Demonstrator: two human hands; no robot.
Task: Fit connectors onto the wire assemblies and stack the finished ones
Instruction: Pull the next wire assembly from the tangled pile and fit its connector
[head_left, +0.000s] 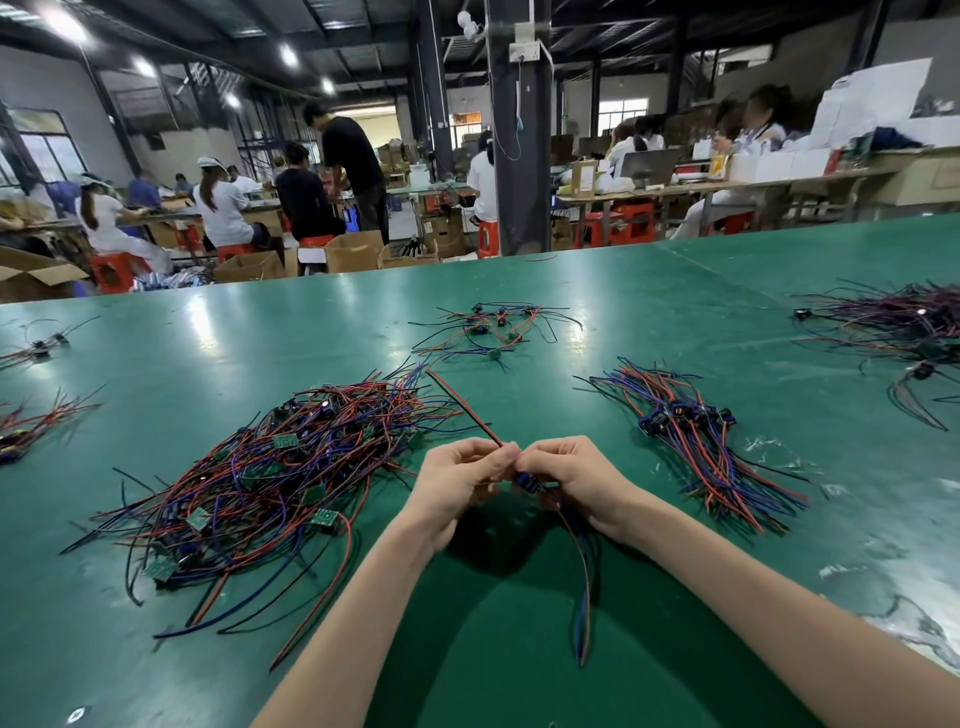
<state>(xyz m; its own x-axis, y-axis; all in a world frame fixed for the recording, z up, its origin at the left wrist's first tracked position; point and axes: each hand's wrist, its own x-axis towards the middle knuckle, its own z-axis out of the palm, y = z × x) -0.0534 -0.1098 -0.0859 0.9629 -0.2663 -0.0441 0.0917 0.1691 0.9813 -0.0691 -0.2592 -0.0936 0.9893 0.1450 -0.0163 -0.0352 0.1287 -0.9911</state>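
Above the green table (519, 649), my left hand (457, 480) pinches the near end of a red-and-black wire pair (462, 402) that runs up and away to the left. My right hand (576, 478) grips a small blue connector (527, 483), whose blue, red and black wires (582, 587) hang down toward me. The fingertips of both hands meet at the connector. A big loose heap of wire assemblies with small green boards (280, 478) lies left of my hands. An aligned stack of assemblies with dark connectors (691, 441) lies to the right.
A few more assemblies (493, 330) lie spread at the table's middle far side, another dark heap (904, 332) at far right, small bundles (31, 426) at the left edge. Behind the table, people sit at benches among cardboard boxes; a dark pillar (519, 156) stands centre.
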